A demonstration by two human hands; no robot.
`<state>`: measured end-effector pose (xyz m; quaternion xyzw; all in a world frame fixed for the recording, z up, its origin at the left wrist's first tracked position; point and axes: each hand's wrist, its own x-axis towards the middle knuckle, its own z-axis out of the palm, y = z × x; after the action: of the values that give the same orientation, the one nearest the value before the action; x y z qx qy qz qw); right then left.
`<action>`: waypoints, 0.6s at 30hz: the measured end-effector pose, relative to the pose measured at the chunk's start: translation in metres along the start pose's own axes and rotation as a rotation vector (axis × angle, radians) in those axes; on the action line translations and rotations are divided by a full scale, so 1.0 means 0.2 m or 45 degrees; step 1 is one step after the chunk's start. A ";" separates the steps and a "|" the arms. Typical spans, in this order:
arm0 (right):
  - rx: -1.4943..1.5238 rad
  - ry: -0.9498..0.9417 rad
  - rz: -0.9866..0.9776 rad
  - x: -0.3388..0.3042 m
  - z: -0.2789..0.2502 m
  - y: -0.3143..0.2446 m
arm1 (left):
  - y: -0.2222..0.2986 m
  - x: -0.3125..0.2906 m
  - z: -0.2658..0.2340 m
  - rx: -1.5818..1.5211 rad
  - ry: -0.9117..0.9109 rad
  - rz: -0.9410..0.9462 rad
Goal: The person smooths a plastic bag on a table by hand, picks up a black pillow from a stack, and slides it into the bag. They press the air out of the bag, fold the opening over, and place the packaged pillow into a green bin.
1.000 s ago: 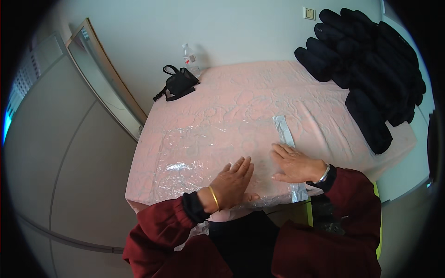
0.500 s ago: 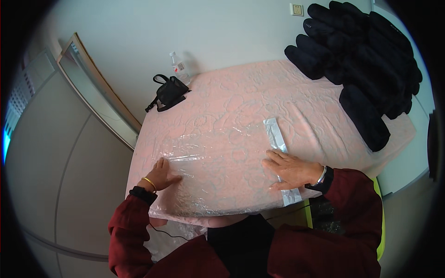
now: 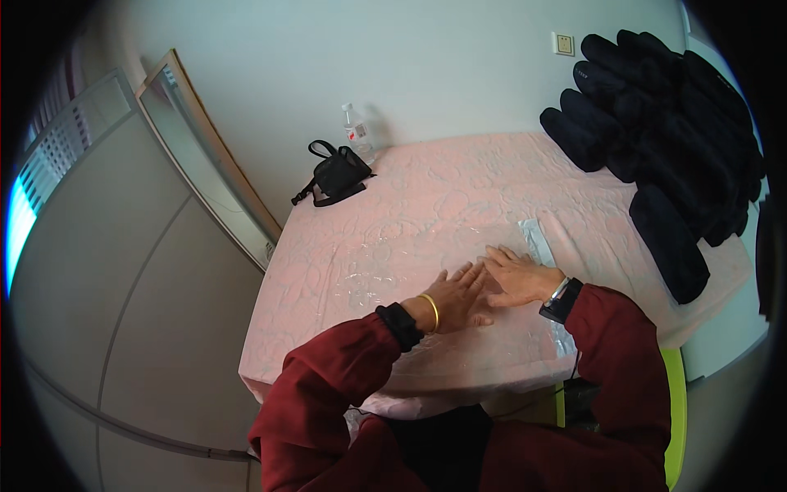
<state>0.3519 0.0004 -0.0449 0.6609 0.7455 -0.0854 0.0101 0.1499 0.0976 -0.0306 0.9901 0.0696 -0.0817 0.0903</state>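
A clear plastic bag (image 3: 385,279) lies flat on the pink patterned cloth, with a silvery strip (image 3: 536,243) along its right side. Both of my hands rest on it, palms down. My left hand (image 3: 456,297), with a gold bangle at the wrist, is spread over the bag's middle, fingers pointing up and right. Close beside it, my right hand (image 3: 518,277) lies flat just left of the strip, fingers stretched to the left. The fingertips of the two hands nearly meet. Neither hand grips anything. My right forearm and hand cover part of the strip.
The cloth-covered table (image 3: 459,172) stands against a wall. A black bag with straps (image 3: 339,172) and a clear bottle (image 3: 357,135) sit at its far left. Dark rolled cloth bundles (image 3: 680,139) are piled at the right. A framed mirror (image 3: 209,148) leans at the left.
My left hand has moved right from the bag's left edge to its middle, beside my right hand. My right hand has shifted off the strip to its left. The view has shifted too.
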 end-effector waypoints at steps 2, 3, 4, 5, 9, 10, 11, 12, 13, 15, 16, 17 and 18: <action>0.008 -0.047 0.041 0.01 0.01 0.01 | -0.07 0.00 0.05 0.026 -0.025 -0.033; 0.007 -0.065 0.044 0.01 0.01 0.00 | -0.13 0.01 0.08 0.049 -0.059 -0.063; 0.013 -0.084 0.042 0.01 0.01 0.00 | -0.18 0.00 0.08 0.071 -0.099 -0.097; 0.019 -0.103 0.042 0.01 0.00 -0.01 | -0.24 -0.02 0.08 0.067 -0.105 -0.099; 0.008 -0.169 0.028 -0.01 -0.04 -0.01 | -0.54 -0.10 0.00 -0.018 -0.134 -0.420; 0.010 -0.171 0.029 0.00 -0.03 0.00 | -0.61 -0.12 -0.02 -0.056 -0.139 -0.547; 0.011 -0.163 0.015 0.00 -0.02 0.01 | -0.68 -0.14 -0.03 -0.059 -0.141 -0.546; 0.013 -0.158 0.012 0.00 -0.02 0.01 | -0.74 -0.16 -0.03 -0.080 -0.135 -0.603; 0.015 -0.154 0.009 -0.01 -0.01 0.02 | -0.80 -0.18 -0.03 -0.103 -0.129 -0.660; 0.019 -0.165 0.011 0.00 -0.02 0.00 | -0.88 -0.21 -0.02 -0.139 -0.105 -0.688; 0.019 -0.166 0.000 0.01 -0.03 -0.02 | -0.92 -0.24 -0.01 -0.168 -0.074 -0.729; 0.020 -0.162 0.012 -0.01 -0.05 -0.01 | -0.92 -0.25 -0.01 -0.168 -0.076 -0.700; 0.020 -0.165 0.039 -0.02 -0.06 0.03 | -0.92 -0.28 -0.01 -0.127 -0.070 -0.755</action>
<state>0.3598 -0.0006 -0.0331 0.6655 0.7324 -0.1336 0.0545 0.0680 0.2701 -0.0506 0.9184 0.3570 -0.1279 0.1127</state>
